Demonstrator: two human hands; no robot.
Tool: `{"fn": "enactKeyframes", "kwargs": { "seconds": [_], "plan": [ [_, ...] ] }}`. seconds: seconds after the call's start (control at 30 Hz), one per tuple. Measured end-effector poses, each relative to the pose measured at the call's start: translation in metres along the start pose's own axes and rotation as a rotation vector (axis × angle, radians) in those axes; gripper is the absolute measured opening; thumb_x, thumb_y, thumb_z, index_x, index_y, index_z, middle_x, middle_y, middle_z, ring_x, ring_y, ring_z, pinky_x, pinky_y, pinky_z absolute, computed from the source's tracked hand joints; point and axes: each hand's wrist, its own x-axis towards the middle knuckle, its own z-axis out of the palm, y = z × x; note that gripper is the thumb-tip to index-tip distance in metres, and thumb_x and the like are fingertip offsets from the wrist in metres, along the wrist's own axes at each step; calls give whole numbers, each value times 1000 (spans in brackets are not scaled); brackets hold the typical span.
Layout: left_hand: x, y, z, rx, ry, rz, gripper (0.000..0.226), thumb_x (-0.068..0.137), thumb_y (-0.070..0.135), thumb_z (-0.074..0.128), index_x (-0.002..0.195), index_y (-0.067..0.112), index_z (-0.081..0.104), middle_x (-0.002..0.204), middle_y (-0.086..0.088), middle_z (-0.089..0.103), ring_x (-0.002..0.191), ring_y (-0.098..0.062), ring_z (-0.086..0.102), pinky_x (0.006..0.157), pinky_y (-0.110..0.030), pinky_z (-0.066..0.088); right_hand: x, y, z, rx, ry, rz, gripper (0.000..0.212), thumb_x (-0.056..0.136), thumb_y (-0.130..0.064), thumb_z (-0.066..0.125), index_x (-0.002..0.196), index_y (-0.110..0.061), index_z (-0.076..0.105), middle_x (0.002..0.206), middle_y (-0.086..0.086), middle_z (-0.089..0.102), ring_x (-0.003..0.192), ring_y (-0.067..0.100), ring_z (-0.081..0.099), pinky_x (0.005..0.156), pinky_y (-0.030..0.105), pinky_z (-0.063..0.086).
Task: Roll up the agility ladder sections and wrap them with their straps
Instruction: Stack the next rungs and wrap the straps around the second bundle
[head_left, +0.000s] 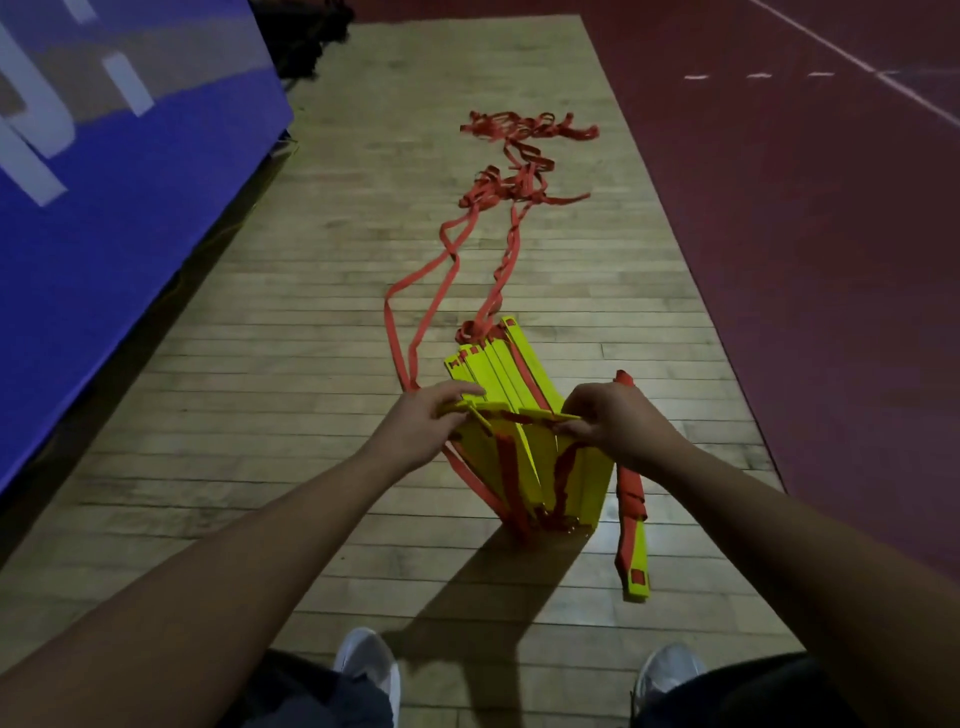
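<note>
Over wooden floor: left hand and right hand pinching top yellow rung of fanned stack. Square flush before drawing in tangled red straps.

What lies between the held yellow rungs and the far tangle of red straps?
Head view: only two red straps trailing over wooden floor, joining the yellow rungs to the tangle.

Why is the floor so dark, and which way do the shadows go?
Head view: the hall is dim; light comes from ahead, so the yellow rungs throw long shadows toward the shoes; a bright glare patch shines on the wooden floor.
</note>
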Motion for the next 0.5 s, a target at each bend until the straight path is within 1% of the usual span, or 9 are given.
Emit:
{"fn": "enactKeyframes", "kwargs": {
  "seconds": [0.1,0.13,0.2,0.27,0.3,0.37,0.4,0.43,0.5],
  "plan": [
    [1,14,2,28,-27,85,44,100,1,51,110,41,66,125,-4,61,114,-20,62,97,-38,55,4,1,1,18,8,40,23,93,-34,71,102,-13,71,91,0,67,84,17,65,66,28,49],
    [1,15,5,84,-57,106,35,99,10,53,106,41,67,126,-2,59,119,-17,56,101,-37,49,4,1,2,25,3,51,23,95,-35,69,102,-13,71,90,1,67,82,18,64,65,28,48],
    [-1,20,12,157,-104,68,12,94,42,59,95,38,70,133,-1,51,130,-17,45,108,-38,39,5,0,4,29,-11,54,23,96,-34,68,99,-12,70,86,4,67,77,19,63,61,28,45],
    [0,19,16,197,-98,17,32,84,64,66,87,32,70,143,-1,41,138,-20,37,113,-44,38,5,-2,4,21,-15,47,22,95,-33,68,98,-11,69,83,4,66,75,19,61,59,27,42],
    [0,17,17,233,-64,0,34,82,61,71,86,28,68,149,-3,36,141,-22,34,113,-45,39,4,-3,3,19,-12,45,21,95,-32,69,97,-11,70,83,3,66,75,18,61,59,26,42],
    [1,14,18,324,-2,-15,21,87,39,76,91,24,62,157,-8,27,147,-29,29,113,-47,41,3,-2,0,20,10,49,19,94,-30,70,97,-11,71,84,3,67,76,17,63,60,27,46],
    [1,11,17,375,16,-12,15,91,28,74,96,26,59,157,-12,29,146,-33,32,111,-46,44,2,-1,-2,13,32,55,18,94,-29,71,97,-11,71,84,3,68,77,17,65,62,29,49],
    [-1,8,16,418,29,4,16,94,21,69,100,29,56,150,-15,39,139,-35,43,104,-44,49,1,0,-4,5,62,60,16,94,-27,71,97,-11,72,85,3,69,78,17,66,65,31,52],
    [-5,6,12,404,53,17,24,99,11,60,106,33,54,120,-15,63,106,-36,66,85,-47,59,-1,4,-7,14,125,76,15,95,-25,69,99,-11,72,86,2,69,79,16,65,70,33,55]
  ]
}}
